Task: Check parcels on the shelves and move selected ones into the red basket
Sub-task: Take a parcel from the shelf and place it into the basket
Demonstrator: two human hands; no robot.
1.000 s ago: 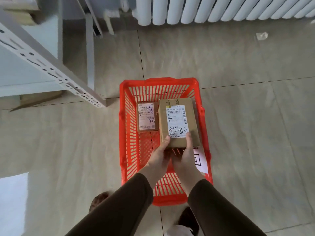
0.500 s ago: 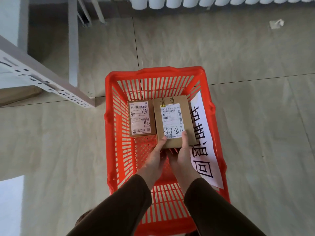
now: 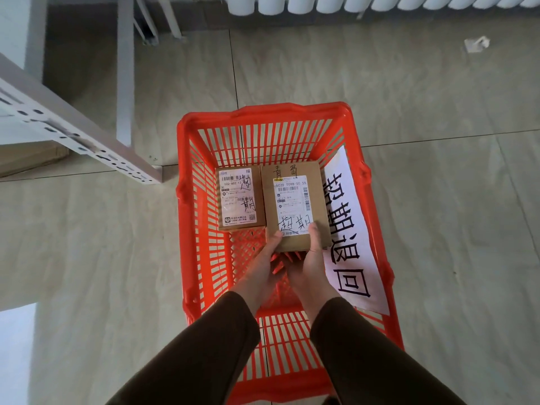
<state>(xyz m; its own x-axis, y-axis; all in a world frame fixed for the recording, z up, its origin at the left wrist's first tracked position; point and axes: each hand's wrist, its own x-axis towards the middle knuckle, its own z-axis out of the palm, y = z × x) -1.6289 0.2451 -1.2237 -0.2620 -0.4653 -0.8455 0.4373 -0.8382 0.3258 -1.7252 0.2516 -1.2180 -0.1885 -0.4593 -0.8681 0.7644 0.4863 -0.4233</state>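
A red slatted basket (image 3: pixel 264 112) stands on the tiled floor below me. Inside it, at the far end, a small brown parcel (image 3: pixel 240 198) with a white label lies flat on the left. Beside it on the right is a larger brown parcel (image 3: pixel 293 200) with a white label and black handwriting. My left hand (image 3: pixel 264 266) and my right hand (image 3: pixel 311 263) both grip this larger parcel at its near edge, thumbs on top. It sits low in the basket, touching the small parcel's side. A white paper sign (image 3: pixel 349 229) with large black characters lines the basket's right wall.
A white metal shelf rail (image 3: pixel 73 133) with slots juts in from the left, with its post (image 3: pixel 125 71) behind. A white radiator (image 3: pixel 380 2) runs along the top. A scrap of paper (image 3: pixel 476 43) lies on the floor at the far right.
Both hands have lowered the larger parcel deeper into the basket, next to the small parcel. The view has come closer over the basket, and the paper sign now shows in full.
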